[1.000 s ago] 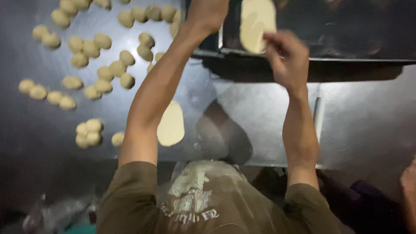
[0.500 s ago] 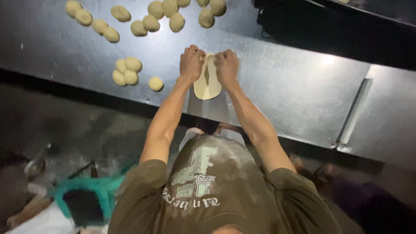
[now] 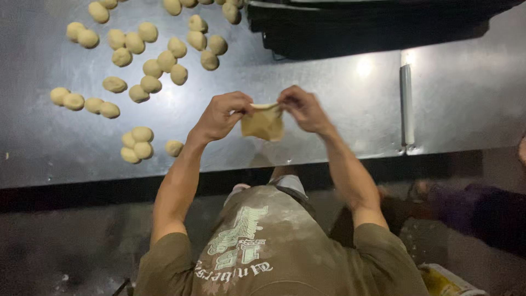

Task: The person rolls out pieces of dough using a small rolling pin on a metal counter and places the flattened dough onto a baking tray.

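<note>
While the flattened dough sheet hangs in the air above the near edge of the steel counter, we have it pinched at its top edge from both sides: the left hand has its fingers closed on the upper left corner, and the right hand has its fingers curled tight on the upper right. The sheet droops below our grip, pale and roughly square, clear of the counter surface. To the left, many small dough balls lie scattered in loose clusters. A dark tray sits at the far side, and a metal bar lies to the right.
</note>
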